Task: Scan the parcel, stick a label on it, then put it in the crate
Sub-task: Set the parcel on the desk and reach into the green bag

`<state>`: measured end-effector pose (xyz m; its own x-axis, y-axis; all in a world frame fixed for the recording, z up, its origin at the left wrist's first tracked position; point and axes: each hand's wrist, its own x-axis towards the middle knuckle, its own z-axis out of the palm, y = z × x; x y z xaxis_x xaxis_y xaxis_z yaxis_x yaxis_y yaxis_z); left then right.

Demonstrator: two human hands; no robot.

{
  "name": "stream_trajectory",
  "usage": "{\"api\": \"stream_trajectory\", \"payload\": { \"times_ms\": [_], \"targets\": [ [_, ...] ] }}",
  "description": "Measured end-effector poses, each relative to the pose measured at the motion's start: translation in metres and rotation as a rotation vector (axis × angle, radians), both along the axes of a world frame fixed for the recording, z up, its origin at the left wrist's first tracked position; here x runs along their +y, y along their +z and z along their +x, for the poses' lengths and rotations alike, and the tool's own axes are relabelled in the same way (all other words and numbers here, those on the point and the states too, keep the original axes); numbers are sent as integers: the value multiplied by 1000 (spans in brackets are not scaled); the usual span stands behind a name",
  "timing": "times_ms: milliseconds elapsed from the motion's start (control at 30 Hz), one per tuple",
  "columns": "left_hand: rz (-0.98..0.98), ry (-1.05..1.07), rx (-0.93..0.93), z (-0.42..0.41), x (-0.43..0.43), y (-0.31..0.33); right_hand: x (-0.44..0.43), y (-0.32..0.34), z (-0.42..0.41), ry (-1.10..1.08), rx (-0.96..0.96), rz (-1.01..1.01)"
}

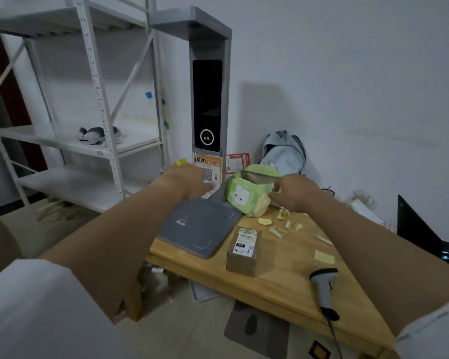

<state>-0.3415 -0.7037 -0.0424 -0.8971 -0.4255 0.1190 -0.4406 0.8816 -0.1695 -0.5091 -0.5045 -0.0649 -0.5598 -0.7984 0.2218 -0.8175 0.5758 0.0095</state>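
Note:
The parcel [243,252], a small brown cardboard box with a white label marked "4-2-6", stands on the wooden table [283,275], with neither hand on it. My left hand [189,182] reaches over the grey base plate [200,229] of the tall scanner stand [208,99]. Its fingers are curled near the stand's foot, and what they hold is hidden. My right hand [293,193] pinches the edge of a green pouch [244,194] with a white rabbit face. A grey handheld scanner [324,286] lies at the table's near right. No crate is in view.
Yellow paper scraps and label backings [280,225] litter the table behind the parcel. A pale backpack [283,154] leans on the wall. White metal shelving [96,120] stands to the left. A dark laptop edge [415,229] sits at the right.

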Motion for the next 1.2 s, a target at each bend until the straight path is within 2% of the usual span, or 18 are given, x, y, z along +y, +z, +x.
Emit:
{"api": "stream_trajectory", "payload": {
  "times_ms": [233, 633, 900, 1200],
  "targets": [
    [46, -79, 50, -105, -51, 5, -49, -1, -98, -91, -56, -42],
    [172, -210, -29, -238, -89, -16, -84, -12, -185, -162, -53, -24],
    [235, -311, -75, -336, -128, -31, -112, -31, -248, -312, -125, -23],
    [323, -487, -44, -428, -162, -47, -140, -49, -317, -455, -176, -48]
  ]
}}
